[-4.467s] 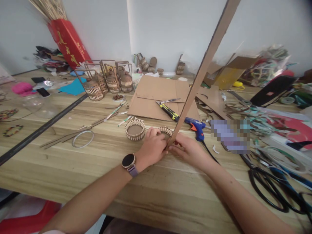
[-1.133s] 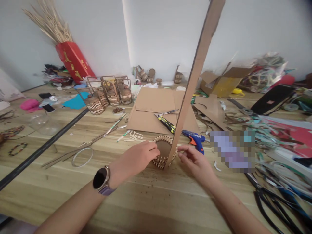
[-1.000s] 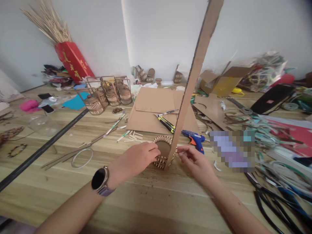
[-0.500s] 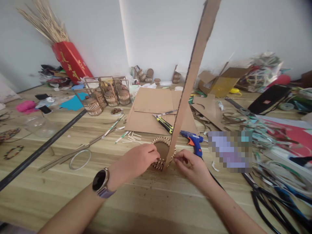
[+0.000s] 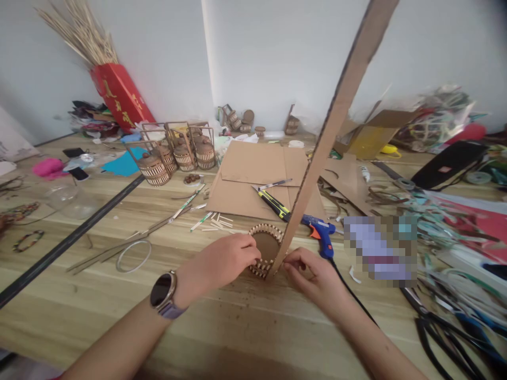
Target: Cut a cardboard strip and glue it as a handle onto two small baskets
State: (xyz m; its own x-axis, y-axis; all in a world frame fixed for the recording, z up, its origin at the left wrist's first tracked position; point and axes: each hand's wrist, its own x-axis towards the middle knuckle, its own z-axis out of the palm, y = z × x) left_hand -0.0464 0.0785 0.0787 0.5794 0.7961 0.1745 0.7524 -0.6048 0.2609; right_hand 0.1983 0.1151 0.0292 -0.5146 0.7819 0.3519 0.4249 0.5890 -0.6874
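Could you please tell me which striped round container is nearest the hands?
The open container between the left hand and right hand, partly behind the cardboard strip; the others stand farther back.

gold characters down red box, too blurred to read; red label on black object, illegible.

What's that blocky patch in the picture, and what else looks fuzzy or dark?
In the head view, coarse squares make up the blocky patch right of the glue gun, hiding what's underneath; also in the head view, the round basket by the left hand looks slightly soft, the clear bag looks smeary, and the top right corner goes dark.
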